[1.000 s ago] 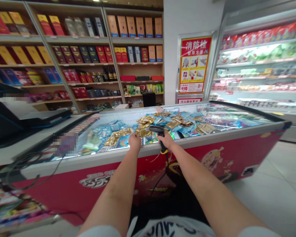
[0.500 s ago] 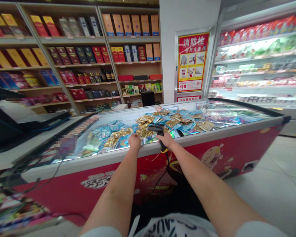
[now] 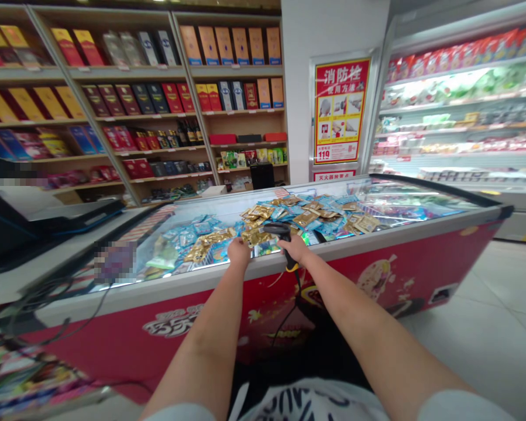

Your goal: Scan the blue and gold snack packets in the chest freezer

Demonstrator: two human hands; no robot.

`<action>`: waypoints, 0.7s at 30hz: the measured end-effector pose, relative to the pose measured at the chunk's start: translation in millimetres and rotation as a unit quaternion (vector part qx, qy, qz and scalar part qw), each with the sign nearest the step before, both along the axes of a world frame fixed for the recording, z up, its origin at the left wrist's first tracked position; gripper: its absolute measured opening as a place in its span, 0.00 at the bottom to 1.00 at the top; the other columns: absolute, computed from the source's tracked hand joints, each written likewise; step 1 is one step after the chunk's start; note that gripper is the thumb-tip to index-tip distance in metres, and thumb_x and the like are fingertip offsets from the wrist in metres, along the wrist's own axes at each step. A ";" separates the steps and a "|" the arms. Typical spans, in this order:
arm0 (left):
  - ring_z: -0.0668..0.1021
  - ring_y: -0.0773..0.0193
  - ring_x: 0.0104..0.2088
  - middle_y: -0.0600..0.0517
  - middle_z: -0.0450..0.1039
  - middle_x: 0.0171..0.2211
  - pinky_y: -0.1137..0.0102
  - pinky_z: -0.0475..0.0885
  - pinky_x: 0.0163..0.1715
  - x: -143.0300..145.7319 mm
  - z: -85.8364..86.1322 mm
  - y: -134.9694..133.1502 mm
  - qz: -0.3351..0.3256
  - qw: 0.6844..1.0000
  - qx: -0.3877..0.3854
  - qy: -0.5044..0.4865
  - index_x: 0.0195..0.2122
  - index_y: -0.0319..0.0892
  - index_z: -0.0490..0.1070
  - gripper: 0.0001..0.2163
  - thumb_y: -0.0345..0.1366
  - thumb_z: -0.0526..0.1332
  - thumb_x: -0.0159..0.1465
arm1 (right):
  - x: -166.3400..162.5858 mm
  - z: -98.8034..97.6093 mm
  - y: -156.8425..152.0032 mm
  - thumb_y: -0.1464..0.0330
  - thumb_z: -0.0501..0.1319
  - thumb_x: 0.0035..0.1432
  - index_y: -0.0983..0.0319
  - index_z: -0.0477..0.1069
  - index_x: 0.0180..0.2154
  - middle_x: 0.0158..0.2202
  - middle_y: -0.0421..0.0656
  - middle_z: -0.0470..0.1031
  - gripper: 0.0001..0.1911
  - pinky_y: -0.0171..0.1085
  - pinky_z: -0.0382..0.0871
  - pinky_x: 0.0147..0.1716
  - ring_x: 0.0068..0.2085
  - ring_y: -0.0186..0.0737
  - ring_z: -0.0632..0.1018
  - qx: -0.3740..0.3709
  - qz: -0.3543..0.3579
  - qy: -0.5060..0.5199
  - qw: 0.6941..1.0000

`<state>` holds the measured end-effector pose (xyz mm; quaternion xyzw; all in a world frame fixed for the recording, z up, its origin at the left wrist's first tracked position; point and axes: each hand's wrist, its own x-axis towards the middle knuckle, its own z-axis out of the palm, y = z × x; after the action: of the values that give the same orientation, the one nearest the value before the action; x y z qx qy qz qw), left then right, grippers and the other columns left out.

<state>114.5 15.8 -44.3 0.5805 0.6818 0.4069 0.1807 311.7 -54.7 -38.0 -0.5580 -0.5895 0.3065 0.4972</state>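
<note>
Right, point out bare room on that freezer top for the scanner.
Bare: the grey front rim left of the left hand, and the glass at the right end. Crowded: the middle, where packets heap beyond the scanner in the right hand.

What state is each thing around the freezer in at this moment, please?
barcode scanner: gripped in right hand, aimed at gold packets.
left hand: closed, at the same packets.
chest freezer: lit; glass lid open or shut, unclear.
scanner cable: hanging down its front.
</note>
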 end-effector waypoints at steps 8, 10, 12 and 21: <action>0.82 0.61 0.31 0.49 0.77 0.28 0.73 0.65 0.26 0.4 1.6 -1.3 -0.001 1.000 0.000 -0.008 0.32 0.41 0.73 0.06 0.29 0.57 0.63 | 1.0 3.2 -1.7 0.66 0.61 0.51 0.62 0.74 0.26 0.20 0.41 0.75 0.07 0.35 0.68 0.29 0.26 0.39 0.76 -0.007 0.006 -0.017 1.000; 0.82 0.61 0.32 0.48 0.78 0.29 0.73 0.65 0.26 0.1 1.3 -1.1 0.000 1.000 0.003 -0.004 0.32 0.41 0.73 0.06 0.29 0.57 0.63 | 1.5 3.2 -1.5 0.66 0.61 0.52 0.62 0.73 0.23 0.20 0.41 0.75 0.09 0.35 0.68 0.30 0.26 0.39 0.76 -0.010 0.004 -0.022 1.000; 0.82 0.61 0.32 0.48 0.78 0.30 0.74 0.65 0.26 -0.2 0.7 -0.8 0.000 1.000 0.008 -0.003 0.33 0.41 0.73 0.05 0.30 0.58 0.63 | 1.9 2.8 -0.9 0.66 0.61 0.52 0.62 0.72 0.21 0.20 0.42 0.75 0.11 0.35 0.68 0.31 0.25 0.39 0.76 -0.013 0.001 -0.028 1.000; 0.82 0.61 0.32 0.49 0.77 0.29 0.73 0.66 0.28 0.2 1.6 -1.7 0.000 1.000 0.009 0.000 0.33 0.41 0.74 0.06 0.30 0.57 0.63 | 0.8 3.0 -1.7 0.66 0.61 0.52 0.62 0.74 0.24 0.21 0.41 0.76 0.08 0.35 0.68 0.30 0.25 0.39 0.76 -0.017 -0.004 -0.023 1.000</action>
<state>114.7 14.1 -42.7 0.5822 0.6780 0.4131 0.1755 312.6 -56.5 -35.0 -0.5755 -0.5931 0.3019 0.4753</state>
